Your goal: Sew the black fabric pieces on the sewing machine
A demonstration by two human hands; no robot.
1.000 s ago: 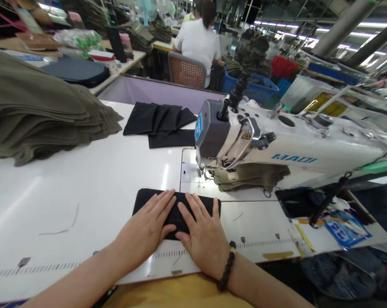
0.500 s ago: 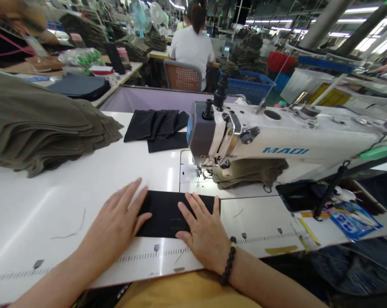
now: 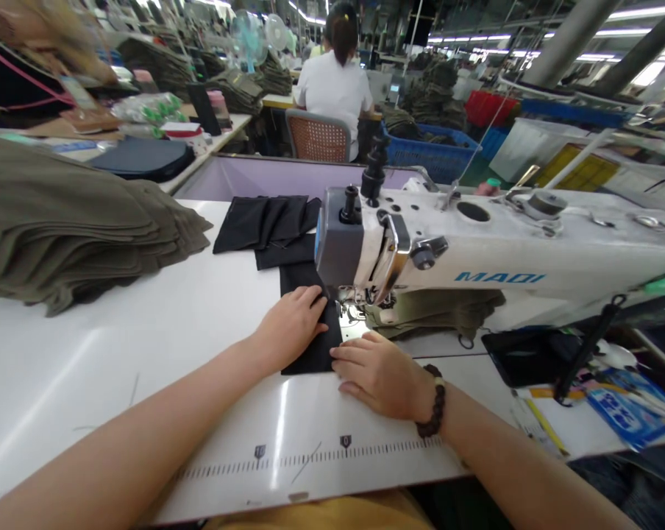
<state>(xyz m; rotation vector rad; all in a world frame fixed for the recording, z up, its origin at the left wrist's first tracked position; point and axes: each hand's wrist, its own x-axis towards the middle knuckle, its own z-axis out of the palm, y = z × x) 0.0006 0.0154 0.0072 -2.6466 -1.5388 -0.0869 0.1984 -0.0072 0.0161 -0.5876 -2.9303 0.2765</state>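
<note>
A black fabric piece [image 3: 310, 357] lies lengthwise away from me on the white table, its right edge beside the lit needle area of the sewing machine [image 3: 343, 243]. My left hand [image 3: 291, 324] is on top of it, fingers bent and drawn together, gripping and pressing the cloth just left of the presser foot. At the near right edge, my right hand [image 3: 382, 372] has its closed fingertips on the cloth, with the thumb lower down; its exact hold is partly hidden. The far end of the piece meets other black fabric pieces [image 3: 260, 221] behind the machine head.
A tall stack of olive fabric [image 3: 79, 221] stands at left. More olive cloth [image 3: 443, 313] lies under the machine arm. At right are a phone [image 3: 517, 357] and a blue packet [image 3: 635, 405]. A person in white [image 3: 335, 88] sits ahead with their back to me.
The black fabric piece has turned from lying crosswise near the table's front to lengthwise beside the needle. Both hands moved forward with it, and their spread fingers have drawn together.
</note>
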